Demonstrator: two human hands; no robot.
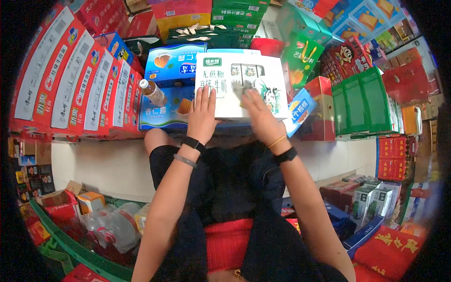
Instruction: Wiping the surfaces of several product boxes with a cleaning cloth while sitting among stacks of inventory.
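Observation:
Before me lies a white milk carton box point(230, 110) with green lettering, a cow picture and a cut-out window showing small packs. It sits on top of blue drink cartons point(168, 84). My left hand point(203, 118) presses its spread fingers on the box's near left part, thumb at the front edge. On the box's right half, my right hand point(260, 114) is blurred and holds a crumpled grey cloth point(242, 88) against the top, beside the window. A small bottle with a white cap point(153, 93) leans on the blue cartons, left of my left hand.
Red and white noodle boxes point(75, 83) stand in a row at left. Green cartons point(363, 102) and a red box point(319, 109) are at right, with a green gift bag point(301, 60) behind. Clear plastic jugs point(118, 225) lie at lower left, beside a green edge point(75, 246).

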